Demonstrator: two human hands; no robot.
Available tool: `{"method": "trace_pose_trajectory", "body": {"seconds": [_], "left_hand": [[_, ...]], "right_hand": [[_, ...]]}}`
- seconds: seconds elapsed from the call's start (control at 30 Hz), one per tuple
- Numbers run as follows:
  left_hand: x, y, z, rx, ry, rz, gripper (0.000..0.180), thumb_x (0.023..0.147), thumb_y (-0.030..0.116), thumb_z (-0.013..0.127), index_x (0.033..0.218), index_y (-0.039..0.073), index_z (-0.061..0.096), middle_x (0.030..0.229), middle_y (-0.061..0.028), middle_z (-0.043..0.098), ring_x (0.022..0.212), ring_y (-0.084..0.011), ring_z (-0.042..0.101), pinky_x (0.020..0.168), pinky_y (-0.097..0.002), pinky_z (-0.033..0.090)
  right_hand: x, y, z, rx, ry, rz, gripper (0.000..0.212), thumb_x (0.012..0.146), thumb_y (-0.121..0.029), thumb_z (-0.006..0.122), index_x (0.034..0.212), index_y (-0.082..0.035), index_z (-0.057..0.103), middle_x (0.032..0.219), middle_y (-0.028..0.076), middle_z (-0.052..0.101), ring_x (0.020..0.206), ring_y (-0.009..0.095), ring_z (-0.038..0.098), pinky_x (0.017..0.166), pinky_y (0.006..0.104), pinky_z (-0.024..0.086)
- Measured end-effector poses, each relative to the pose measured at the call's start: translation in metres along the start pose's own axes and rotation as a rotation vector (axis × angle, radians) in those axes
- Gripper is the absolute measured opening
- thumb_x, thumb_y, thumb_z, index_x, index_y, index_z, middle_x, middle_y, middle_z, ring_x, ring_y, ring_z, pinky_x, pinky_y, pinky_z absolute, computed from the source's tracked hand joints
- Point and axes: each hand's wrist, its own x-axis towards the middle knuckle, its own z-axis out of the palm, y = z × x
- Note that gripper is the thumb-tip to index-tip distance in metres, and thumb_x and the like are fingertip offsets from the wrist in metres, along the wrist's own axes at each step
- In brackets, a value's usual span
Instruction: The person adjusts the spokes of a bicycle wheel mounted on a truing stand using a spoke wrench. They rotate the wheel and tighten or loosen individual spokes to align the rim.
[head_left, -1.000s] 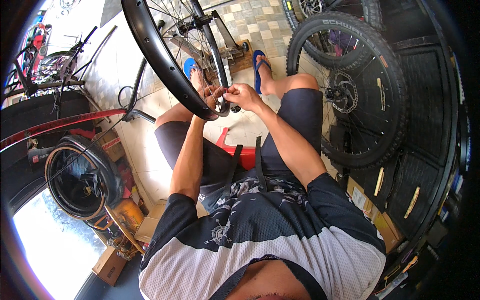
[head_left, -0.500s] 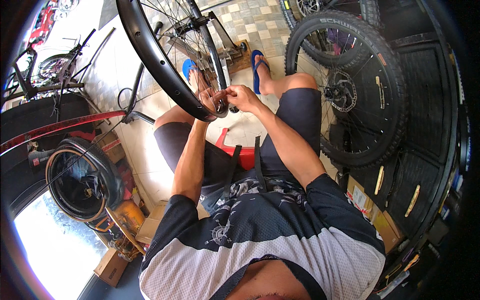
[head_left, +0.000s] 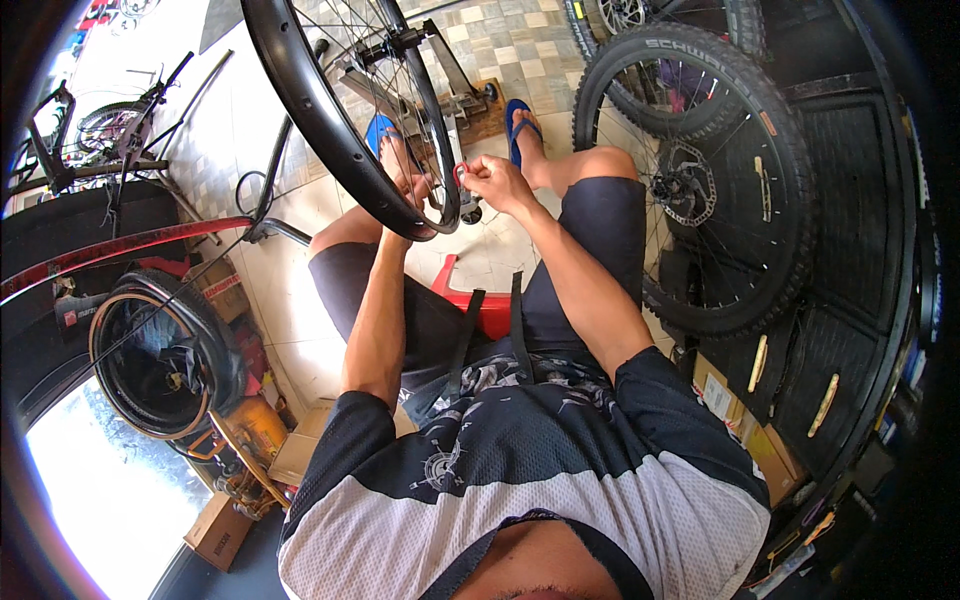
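A bare bicycle wheel (head_left: 345, 165) with a black rim and thin spokes stands upright in front of me, in a metal truing stand (head_left: 455, 85). My left hand (head_left: 418, 190) reaches in at its near end, fingers curled among the spokes by the rim. The rim hides part of this hand. Just right of the rim, my right hand (head_left: 497, 184) pinches a small red spoke wrench (head_left: 460, 172). The wrench is close beside the rim; whether it touches a spoke is too small to tell.
Wheels with knobby tyres (head_left: 740, 190) lean at the right by dark panels. A red stool (head_left: 485, 312) is under me. At left are a red bike frame tube (head_left: 130, 245), stacked tyres (head_left: 165, 355) and cardboard boxes (head_left: 220, 530).
My right hand has moved slightly right, away from the left fingers, and the red spoke wrench now shows in it. My left hand has shifted a little inside the rim.
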Motion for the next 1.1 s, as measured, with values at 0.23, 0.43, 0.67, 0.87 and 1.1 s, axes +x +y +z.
{"method": "trace_pose_trajectory", "body": {"seconds": [0.23,0.43,0.67,0.87,1.1], "left_hand": [[-0.001,0.004,0.01,0.028,-0.001,0.051,0.027,0.095,0.034,0.072,0.099,0.008,0.068,0.069,0.0032,0.063,0.045,-0.0029,0.045,0.041,-0.0216,0.031],[-0.005,0.021,0.004,0.08,-0.199,-0.057,0.031,0.098,0.039,0.068,0.105,0.009,0.073,0.068,0.0061,0.059,0.051,-0.0031,0.047,0.045,-0.0211,0.032],[-0.008,0.032,0.002,0.153,-0.24,0.027,0.036,0.091,0.041,0.077,0.088,0.006,0.069,0.067,0.0027,0.06,0.053,-0.0052,0.05,0.047,-0.0227,0.034],[-0.008,0.025,0.018,0.15,-0.094,0.168,0.034,0.09,0.033,0.079,0.077,0.007,0.063,0.061,0.002,0.058,0.049,-0.0052,0.046,0.045,-0.0225,0.032],[-0.02,0.035,0.027,0.072,-0.021,0.178,0.041,0.091,0.037,0.077,0.066,0.008,0.061,0.055,0.0027,0.056,0.044,-0.0053,0.046,0.042,-0.0236,0.032]], "right_hand": [[-0.01,-0.009,0.011,0.16,-0.144,0.046,0.028,0.09,-0.025,0.073,0.097,0.002,0.068,0.085,0.009,0.075,0.074,0.011,0.067,0.067,0.0271,0.051],[-0.023,-0.028,0.008,-0.048,-0.117,-0.14,0.03,0.086,-0.028,0.075,0.097,-0.001,0.068,0.083,0.01,0.073,0.075,0.016,0.068,0.069,0.0316,0.052],[-0.017,-0.02,0.009,0.069,-0.156,-0.136,0.032,0.085,-0.033,0.073,0.096,-0.003,0.068,0.082,0.012,0.073,0.074,0.025,0.069,0.069,0.0377,0.052],[-0.006,0.002,0.019,0.172,-0.187,-0.124,0.023,0.089,-0.015,0.067,0.104,0.003,0.067,0.089,0.01,0.074,0.079,0.015,0.068,0.073,0.0299,0.052],[-0.007,0.0,0.023,0.302,-0.193,-0.053,0.023,0.087,-0.016,0.066,0.102,0.001,0.067,0.082,0.006,0.073,0.07,0.012,0.064,0.065,0.0281,0.049]]}}
